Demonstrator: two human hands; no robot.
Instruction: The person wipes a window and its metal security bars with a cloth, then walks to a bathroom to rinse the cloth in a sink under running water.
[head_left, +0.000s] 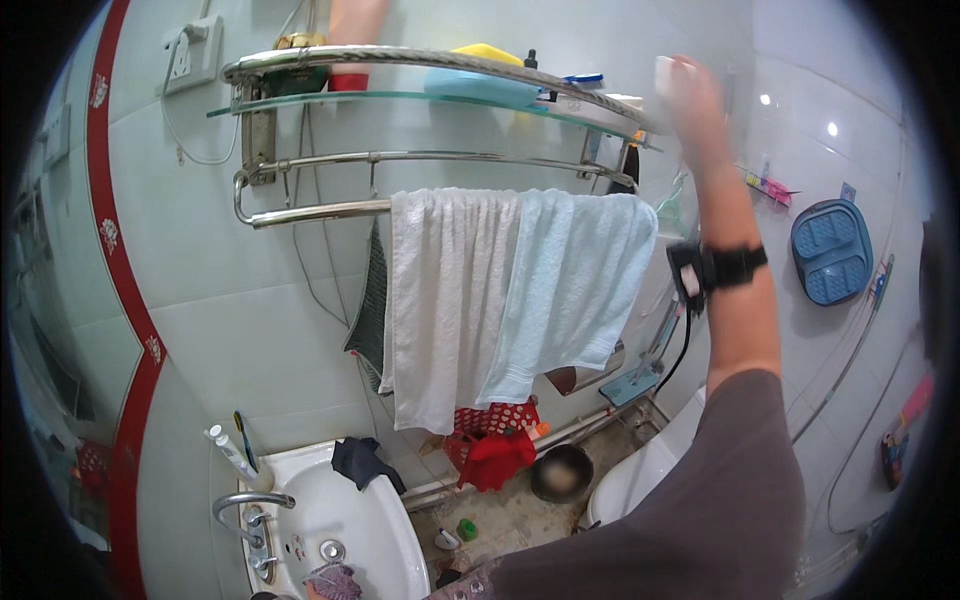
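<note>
My right hand (696, 112) is raised at the right end of a glass wall shelf (390, 96) with a metal rail. It is blurred, with its fingers around a small white object (666, 76) whose kind I cannot make out. A black strap with a small device (694, 274) sits on that forearm. My left hand (313, 592) shows only in part at the bottom edge, over the white washbasin (382, 536), gripping a crumpled purple cloth (335, 580). The cloth is close to the drain (331, 551).
White (442, 300) and light blue towels (577, 277) hang from the rail below the shelf. A chrome faucet (251, 504) and a dark cloth (366, 461) are on the basin. A red basket (469, 442), black bowl (561, 474) and toilet (637, 480) stand low down.
</note>
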